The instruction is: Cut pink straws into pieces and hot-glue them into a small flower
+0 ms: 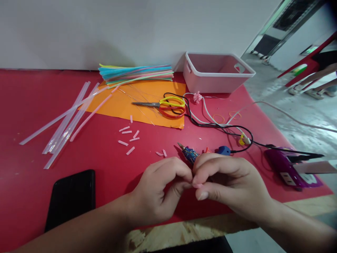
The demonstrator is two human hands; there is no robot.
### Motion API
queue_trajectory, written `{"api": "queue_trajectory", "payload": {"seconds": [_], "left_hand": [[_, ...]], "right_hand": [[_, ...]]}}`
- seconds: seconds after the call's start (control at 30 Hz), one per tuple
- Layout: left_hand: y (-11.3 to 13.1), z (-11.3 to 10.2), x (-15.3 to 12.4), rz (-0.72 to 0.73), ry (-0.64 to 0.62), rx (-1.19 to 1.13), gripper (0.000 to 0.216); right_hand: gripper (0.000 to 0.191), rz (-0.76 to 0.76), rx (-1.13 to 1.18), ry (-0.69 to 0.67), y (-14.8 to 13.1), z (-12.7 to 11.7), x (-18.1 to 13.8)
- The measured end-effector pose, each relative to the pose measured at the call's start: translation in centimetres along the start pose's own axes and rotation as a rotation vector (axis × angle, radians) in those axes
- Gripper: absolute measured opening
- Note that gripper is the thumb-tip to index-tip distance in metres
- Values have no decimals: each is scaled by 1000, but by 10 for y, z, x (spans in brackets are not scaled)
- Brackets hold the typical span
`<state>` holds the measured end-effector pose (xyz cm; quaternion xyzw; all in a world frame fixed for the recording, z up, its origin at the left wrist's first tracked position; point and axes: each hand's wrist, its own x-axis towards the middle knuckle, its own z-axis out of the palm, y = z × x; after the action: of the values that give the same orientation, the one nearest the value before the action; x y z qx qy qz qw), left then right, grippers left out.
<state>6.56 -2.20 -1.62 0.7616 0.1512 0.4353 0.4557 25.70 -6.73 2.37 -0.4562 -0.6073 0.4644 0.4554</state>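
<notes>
Near the front edge of the red table, my left hand [160,191] and my right hand [231,182] meet fingertip to fingertip. Between thumb and forefinger my right hand pinches a small pink pipe cleaner piece [199,186]. The left fingers are closed at the same spot, and their tips seem to touch that piece too. Just beyond the hands lies a glue gun [190,154], its handle partly covered by my right hand. Short cut pink pieces [126,132] are scattered to the left, with two bent pink bits [161,153] closer in.
Scissors [168,106] lie on orange paper [118,112] below a pipe cleaner bundle [135,73]. Glue sticks [65,123] and a black phone [71,196] are left. A pink bin [210,82], cables [226,125] and a purple power strip [286,168] are right. A person's legs show far right.
</notes>
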Motion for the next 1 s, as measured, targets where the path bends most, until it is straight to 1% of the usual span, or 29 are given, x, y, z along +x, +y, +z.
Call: {"api": "queue_trajectory", "payload": {"seconds": [0.13,0.2,0.37,0.47,0.6,0.7,0.83,0.93,1.0], "left_hand": [[1,0,0,-95,17,-23,9],[1,0,0,-116,7,-12,10],[-2,-2,2,-71,-11,45,13],[-5,-2,2,-39,-10,68,13],[-6,-2,3,2,-1,66,12],[-5,-1,3,4,0,65,13],[-3,-1,2,-2,2,72,13],[-2,-1,1,-35,11,80,13],[-1,-2,3,-146,20,67,11]], "right_hand": [[7,-23,-39,23,-1,-1,1],[7,-15,-61,19,-1,-1,1],[11,10,-86,-8,-2,0,1],[9,-1,-79,-4,-1,0,0],[6,-7,-17,-13,0,0,-1],[7,23,40,-20,1,0,-2],[13,64,74,-11,2,0,-2],[13,73,-3,-25,0,-2,0],[8,69,-153,-3,-3,-6,2]]}}
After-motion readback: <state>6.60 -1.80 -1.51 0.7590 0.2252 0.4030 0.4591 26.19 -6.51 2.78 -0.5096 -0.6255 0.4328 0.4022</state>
